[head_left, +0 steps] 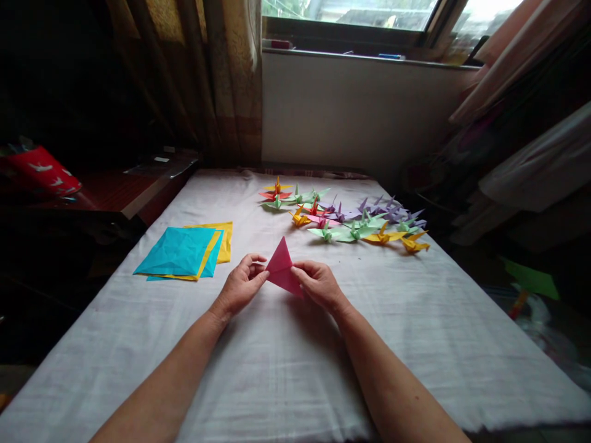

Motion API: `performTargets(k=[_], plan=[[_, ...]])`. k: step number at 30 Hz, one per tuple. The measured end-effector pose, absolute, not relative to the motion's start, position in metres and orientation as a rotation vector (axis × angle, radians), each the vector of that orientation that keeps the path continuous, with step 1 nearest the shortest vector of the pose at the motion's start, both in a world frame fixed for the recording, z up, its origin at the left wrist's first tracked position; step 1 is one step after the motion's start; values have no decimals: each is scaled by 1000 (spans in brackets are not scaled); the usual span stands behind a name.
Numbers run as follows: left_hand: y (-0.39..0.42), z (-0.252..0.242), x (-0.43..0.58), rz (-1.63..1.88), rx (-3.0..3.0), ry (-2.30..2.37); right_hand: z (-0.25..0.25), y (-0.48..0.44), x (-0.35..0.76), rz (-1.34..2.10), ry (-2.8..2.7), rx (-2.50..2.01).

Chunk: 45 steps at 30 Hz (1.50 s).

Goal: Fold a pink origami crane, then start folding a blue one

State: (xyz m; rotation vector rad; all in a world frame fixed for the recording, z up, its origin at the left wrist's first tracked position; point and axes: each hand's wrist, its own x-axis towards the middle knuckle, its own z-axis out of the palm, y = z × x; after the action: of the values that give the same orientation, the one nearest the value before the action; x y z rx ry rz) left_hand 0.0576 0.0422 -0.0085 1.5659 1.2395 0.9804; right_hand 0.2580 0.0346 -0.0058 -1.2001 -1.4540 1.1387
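A pink sheet of origami paper (pixel 282 261), folded into a triangle with a crease across it, is held between both hands near the middle of the table. My left hand (pixel 244 282) pinches its left corner between thumb and fingers. On the other side, my right hand (pixel 318 283) grips the right edge, thumb in front. One point of the triangle aims away from me, and its lower part hangs toward the right thumb. Beyond my right hand stand several folded paper cranes (pixel 355 231) in green, purple, yellow, red and pink.
Blue and yellow paper sheets (pixel 178 251) lie stacked left of my hands. A white cloth (pixel 272 381) covers the table. At the far left, a red container (pixel 44 172) sits on a dark wooden desk (pixel 133 191). Curtains (pixel 231 80) and a window (pixel 355 15) are at the back.
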Motion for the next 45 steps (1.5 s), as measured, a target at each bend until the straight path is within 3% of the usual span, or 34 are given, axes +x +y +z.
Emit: performTargets(k=[17,29,45], plan=[[35,-3,60,1052,2007,1479,-1,31,250,1193,-1289,-1258],[32,-6,59,1080,2437,1369,-2,28,246,1142,-1343,-1341],[32,-3,60,812,2843,1437,-2,28,246,1201,-1339,-1323]])
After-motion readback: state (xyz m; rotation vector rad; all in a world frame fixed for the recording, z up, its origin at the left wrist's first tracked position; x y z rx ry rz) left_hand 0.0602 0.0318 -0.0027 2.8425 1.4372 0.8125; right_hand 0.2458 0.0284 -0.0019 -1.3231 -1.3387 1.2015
